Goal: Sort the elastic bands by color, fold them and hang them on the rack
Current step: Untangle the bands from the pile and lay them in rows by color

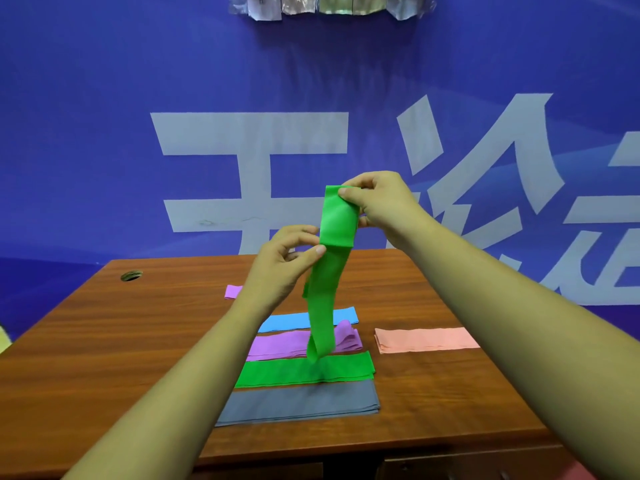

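While grips (282, 263) (379, 199) pinch its edges, green band (337, 221) hangs.

Our forearms rise from six o'clock. Our left hand (287, 261) pinches the green band (337, 220); our right hand (377, 202), at one o'clock of it, pinches higher.

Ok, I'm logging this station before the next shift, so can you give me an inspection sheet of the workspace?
Surface: wooden table, hole near its far left corner.
Job's things: green band held up, tail reaching the green pile; grey pile, purple pile, blue band, pink pile lie flat; purple piece behind the left wrist.
Clutter: nothing seen.
Grips: left hand pinches the band lower down; right hand pinches its top end.
Cables: nothing seen.
Surroundings: blue banner, white characters; shiny packets at top edge.
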Tool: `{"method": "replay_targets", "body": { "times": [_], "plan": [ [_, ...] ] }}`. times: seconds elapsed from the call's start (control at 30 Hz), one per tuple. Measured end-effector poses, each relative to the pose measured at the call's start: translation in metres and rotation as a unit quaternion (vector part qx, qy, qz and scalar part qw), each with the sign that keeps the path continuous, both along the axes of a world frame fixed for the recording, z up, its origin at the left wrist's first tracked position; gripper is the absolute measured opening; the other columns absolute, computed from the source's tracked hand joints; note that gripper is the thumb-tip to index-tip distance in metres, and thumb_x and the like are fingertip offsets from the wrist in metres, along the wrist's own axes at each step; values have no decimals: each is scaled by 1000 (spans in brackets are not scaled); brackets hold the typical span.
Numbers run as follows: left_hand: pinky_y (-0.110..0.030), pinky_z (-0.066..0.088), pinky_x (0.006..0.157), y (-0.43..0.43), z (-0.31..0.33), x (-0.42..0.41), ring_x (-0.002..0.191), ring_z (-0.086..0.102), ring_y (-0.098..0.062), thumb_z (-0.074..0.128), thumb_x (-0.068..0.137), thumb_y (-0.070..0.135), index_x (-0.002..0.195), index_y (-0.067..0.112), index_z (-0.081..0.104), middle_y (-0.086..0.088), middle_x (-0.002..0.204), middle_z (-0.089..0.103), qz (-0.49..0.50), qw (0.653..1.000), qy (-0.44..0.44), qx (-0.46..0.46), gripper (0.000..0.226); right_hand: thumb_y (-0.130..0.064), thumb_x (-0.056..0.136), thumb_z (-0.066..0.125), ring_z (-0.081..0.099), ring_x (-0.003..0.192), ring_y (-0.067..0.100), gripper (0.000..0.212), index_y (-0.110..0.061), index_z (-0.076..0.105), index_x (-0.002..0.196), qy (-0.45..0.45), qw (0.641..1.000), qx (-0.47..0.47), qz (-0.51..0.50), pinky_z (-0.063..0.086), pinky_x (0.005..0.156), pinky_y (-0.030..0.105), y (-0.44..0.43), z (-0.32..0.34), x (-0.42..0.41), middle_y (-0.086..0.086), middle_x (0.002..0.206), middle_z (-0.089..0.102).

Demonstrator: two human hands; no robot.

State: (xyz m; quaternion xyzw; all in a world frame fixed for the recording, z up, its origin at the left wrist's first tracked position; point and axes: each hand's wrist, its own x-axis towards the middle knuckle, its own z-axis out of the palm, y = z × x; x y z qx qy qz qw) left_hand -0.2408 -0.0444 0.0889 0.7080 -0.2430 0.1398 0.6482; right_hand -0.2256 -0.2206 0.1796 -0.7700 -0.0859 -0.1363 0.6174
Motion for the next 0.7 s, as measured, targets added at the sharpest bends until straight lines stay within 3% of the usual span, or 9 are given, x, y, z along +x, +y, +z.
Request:
{"method": "replay_targets", "body": {
  "times": [0.07, 0.17, 0.27, 0.37, 0.47, 0.6, 0.7],
  "plan": [
    [-18, 45, 70, 0, 2, -1, 86, 62, -8, 67, 89, 9, 88, 15, 70, 3, 100, 70, 11, 1000, -3, -8, 7, -6, 92, 62, 64, 67, 14, 10, 1, 68, 97, 5, 1000, -8, -7, 60, 63, 35, 1, -3, 1, 8, 80, 65],
    [-17, 48, 69, -4, 7, -5, 72, 62, -3, 61, 92, 4, 87, 12, 67, 11, 73, 69, 4, 1000, 16, -24, 10, -6, 91, 61, 67, 73, 20, 13, 1, 67, 100, 23, 999, -22, -22, 61, 66, 38, -1, -10, 3, 14, 87, 67],
    [-20, 49, 67, -5, 10, -3, 64, 58, -3, 60, 93, 5, 88, 10, 65, 13, 60, 63, 17, 998, 26, -49, 9, -15, 88, 66, 63, 70, 21, 16, -12, 67, 104, 10, 995, -96, -40, 59, 66, 37, -3, -20, 6, 11, 86, 65],
    [-29, 50, 66, -4, 15, 0, 64, 59, -10, 61, 94, 9, 87, 12, 66, 7, 61, 63, 33, 996, 31, -73, 8, -29, 86, 71, 56, 64, 6, 11, -20, 71, 92, -57, 986, -155, -7, 49, 65, 29, -1, -22, 0, -5, 80, 66],
    [-27, 51, 63, -3, 17, 4, 64, 63, -13, 62, 93, 11, 87, 11, 67, -1, 65, 66, 47, 995, 32, -79, 7, -36, 81, 75, 61, 72, 7, 20, -16, 73, 83, -73, 979, -169, 84, 53, 75, 38, 2, -22, -6, -2, 76, 71],
    [-23, 51, 63, 0, 14, 8, 66, 64, -9, 63, 92, 11, 89, 9, 68, 0, 67, 69, 59, 996, 39, -55, 6, -14, 83, 72, 68, 76, 10, 5, -14, 75, 87, -118, 957, -252, 77, 56, 76, 29, 4, -26, -3, 0, 80, 74],
    [-29, 46, 61, 3, 10, 10, 66, 58, -18, 64, 92, 14, 87, 11, 68, -8, 69, 65, 58, 996, 51, -55, 7, -12, 86, 68, 65, 73, 5, 6, -15, 73, 85, -114, 955, -265, 72, 54, 72, 23, 7, -28, -2, -3, 79, 72]
  ]
}}
